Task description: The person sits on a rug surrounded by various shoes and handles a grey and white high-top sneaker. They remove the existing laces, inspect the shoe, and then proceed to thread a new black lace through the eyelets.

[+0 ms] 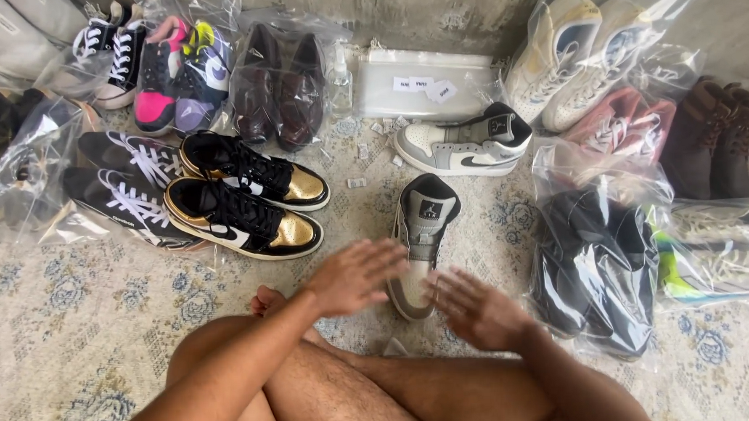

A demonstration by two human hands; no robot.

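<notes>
Legs: bare and crossed at the bottom edge of the view, the person sitting on the floor.
Rug (77, 333): pale with a blue flower pattern; it carries everything else.
Bagged shoes: clear plastic bags ring the rug; a dark pair (591, 260) lies just right of the hands, brown boots (721, 141) farther right, white sneakers (565, 55) against the wall.
Loose pairs: two black and gold sneakers (243, 199) lie left of centre, with black sneakers (125, 192) in plastic beside them.
Grey high-top (420, 242): stands upright in the middle of the rug, directly ahead of the person; its long axis runs away from the body, the toe near the hands and the collar toward the wall.
Its mate (466, 143): lies farther off, turned crosswise, well apart from both hands.
Left hand (356, 274): fingers released and spread, palm down, blurred; it hovers at the shoe's left side by the toe, holding nothing.
Right hand (475, 307): fingers also released, flat, holding nothing, just right of the toe.
Key relation: the toe sits between the two hands, the left one overlapping it and looking slightly nearer; whether either touches it I cannot tell.
</notes>
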